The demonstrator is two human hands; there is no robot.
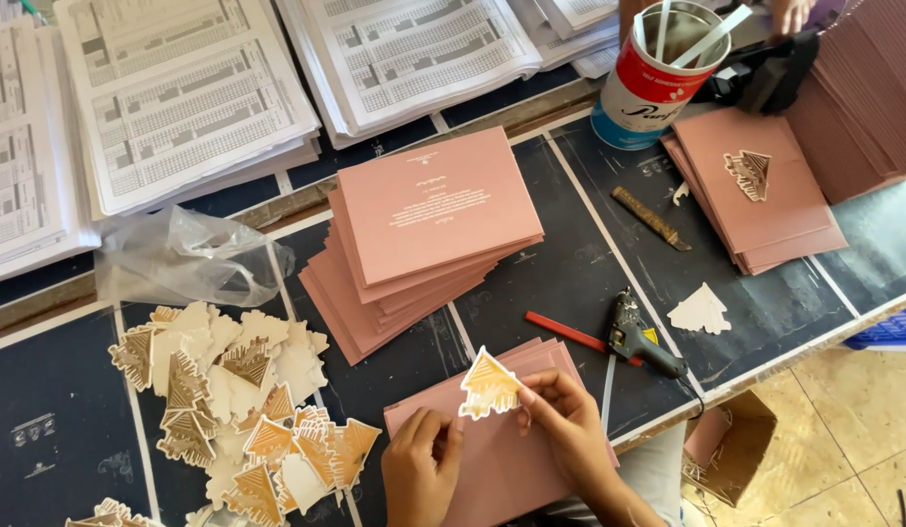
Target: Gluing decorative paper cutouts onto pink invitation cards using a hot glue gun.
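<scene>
— What have you got in your hands there?

— My right hand (570, 415) pinches a gold-patterned cutout (489, 385) by its right edge, thumb and fingertips closed on it, holding it just above the pink card (492, 468) nearest me. My left hand (421, 468) rests on that card, fingers curled and closed on nothing, thumb near the cutout's lower edge.

— So which step is that?

— I'd judge I'm placing the cutout on the card's face. The next move would call for squaring it and pressing it flat without it sliding.

— And the rest of the bench?

— To my left lies a loose heap of cutouts (238, 410), some face down. Just right of my hand are the glue gun (638, 342) and a red pencil (565, 332), with one white cutout (700, 310) beyond. Further off, a fanned stack of pink cards (424, 234) sits in the middle, a crumpled clear plastic bag (189, 259) to its left, and a finished card stack (756, 190) to the right. At the back are piles of printed sheets (189, 98) and a tin can (653, 83) holding sticks. The dark tabletop (570, 263) has pale lines; tiled floor (853, 429) shows at right.
</scene>
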